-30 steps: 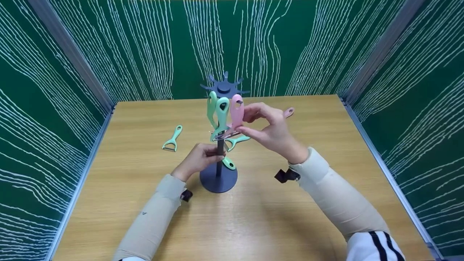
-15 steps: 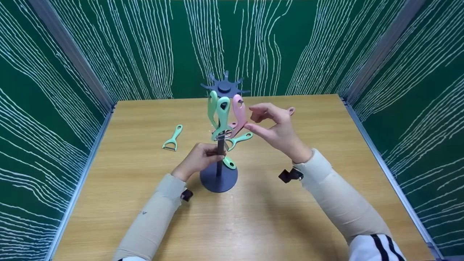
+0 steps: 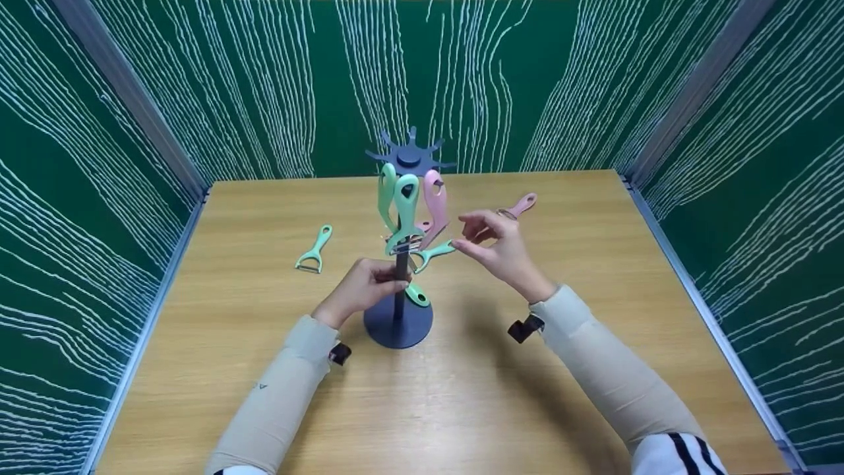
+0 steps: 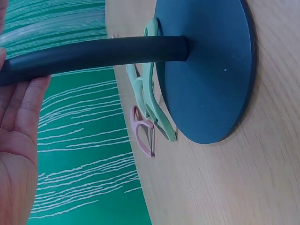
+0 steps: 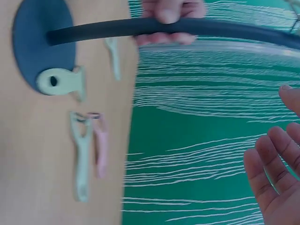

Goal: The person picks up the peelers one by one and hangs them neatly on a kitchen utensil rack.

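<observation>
In the head view a dark stand (image 3: 397,330) has a round base, an upright post and a spoked top. My left hand (image 3: 359,290) grips the post partway up, its fingers wrapped around it. From the top hang a front green peeler (image 3: 407,204), a second green peeler (image 3: 386,201) and a pink peeler (image 3: 436,201), blades down. My right hand (image 3: 499,244) is just right of the pink peeler, holding nothing, with fingers loosely bent. In the right wrist view the right fingers (image 5: 279,166) are spread apart from the post.
On the wooden table (image 3: 264,330) lie a green peeler (image 3: 316,249) at left, another green peeler (image 3: 438,252) behind the stand and a pink peeler (image 3: 525,204) at right. One more green peeler (image 3: 417,296) lies at the base. Green panels (image 3: 461,86) enclose the table.
The right hand has let go of the pink peeler, which now hangs from the stand, and has moved right and lower. The left hand keeps its grip on the post.
</observation>
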The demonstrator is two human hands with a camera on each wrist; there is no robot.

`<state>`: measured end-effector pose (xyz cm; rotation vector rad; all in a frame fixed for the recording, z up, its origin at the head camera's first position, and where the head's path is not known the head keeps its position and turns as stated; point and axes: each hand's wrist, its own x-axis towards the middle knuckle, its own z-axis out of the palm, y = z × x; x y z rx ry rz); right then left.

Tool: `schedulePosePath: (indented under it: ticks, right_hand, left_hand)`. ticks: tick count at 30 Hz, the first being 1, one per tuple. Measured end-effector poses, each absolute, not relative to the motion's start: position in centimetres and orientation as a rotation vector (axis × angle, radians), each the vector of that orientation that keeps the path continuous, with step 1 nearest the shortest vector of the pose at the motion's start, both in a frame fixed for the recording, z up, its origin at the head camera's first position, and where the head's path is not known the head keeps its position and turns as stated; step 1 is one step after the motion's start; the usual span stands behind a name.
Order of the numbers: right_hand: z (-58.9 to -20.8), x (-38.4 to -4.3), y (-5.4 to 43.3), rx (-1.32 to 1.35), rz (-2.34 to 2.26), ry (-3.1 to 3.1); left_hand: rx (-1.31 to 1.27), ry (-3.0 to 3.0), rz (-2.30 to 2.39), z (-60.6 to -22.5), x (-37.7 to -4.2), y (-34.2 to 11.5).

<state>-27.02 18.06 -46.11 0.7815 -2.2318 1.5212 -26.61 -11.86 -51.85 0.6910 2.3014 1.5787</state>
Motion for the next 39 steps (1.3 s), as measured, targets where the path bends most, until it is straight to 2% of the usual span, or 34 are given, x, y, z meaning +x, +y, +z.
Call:
schedulePosePath:
  ticks: [9,20,39]
  right_hand:
    - [-51.1,-27.6,17.1,0.662,1.55,-2.438]
    - [-55.2,-27.6,15.2,0.627,1.523,-2.751]
    - [-57.8,-28.8,12.6,0.662,1.336,-2.977]
  left_hand:
    - [0.742,2.302,1.625,-52.1,-26.5,-11.9]
    - [0.773,2.341,1.592,-52.0,-26.5,-12.2]
    - [0.913,2.346,1.503,-50.7,-27.6,-12.1]
